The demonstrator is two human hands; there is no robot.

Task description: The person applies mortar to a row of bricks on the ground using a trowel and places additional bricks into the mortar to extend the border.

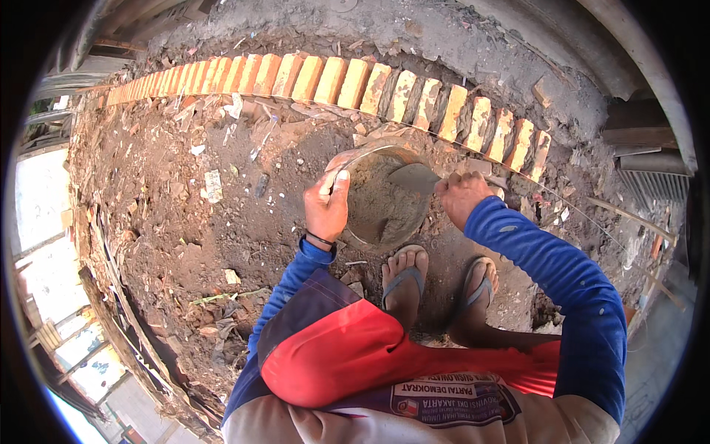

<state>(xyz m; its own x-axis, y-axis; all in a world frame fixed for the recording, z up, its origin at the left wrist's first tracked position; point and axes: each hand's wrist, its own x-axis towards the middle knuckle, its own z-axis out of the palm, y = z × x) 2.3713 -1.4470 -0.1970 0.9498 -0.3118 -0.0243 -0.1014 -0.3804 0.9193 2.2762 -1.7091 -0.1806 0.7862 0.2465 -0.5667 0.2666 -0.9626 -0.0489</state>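
A round bucket (396,151) of grey wet mortar (377,203) stands on the dirt just ahead of my feet. My left hand (327,205) grips its left rim, the thumb lying along the edge. In my right hand (462,194) is a trowel (416,178), held at the handle end, which my fingers hide. The trowel's grey blade reaches over the right part of the bucket, against the mortar. A hollow shows in the mortar's lower middle.
Beyond the bucket curves a row of orange bricks on edge (330,80), grey mortar between some at the right. A taut string (569,203) runs along it. Rubble and scraps litter the soil (177,244). Wooden planks (122,318) lie left; thin sticks (632,216) lie right.
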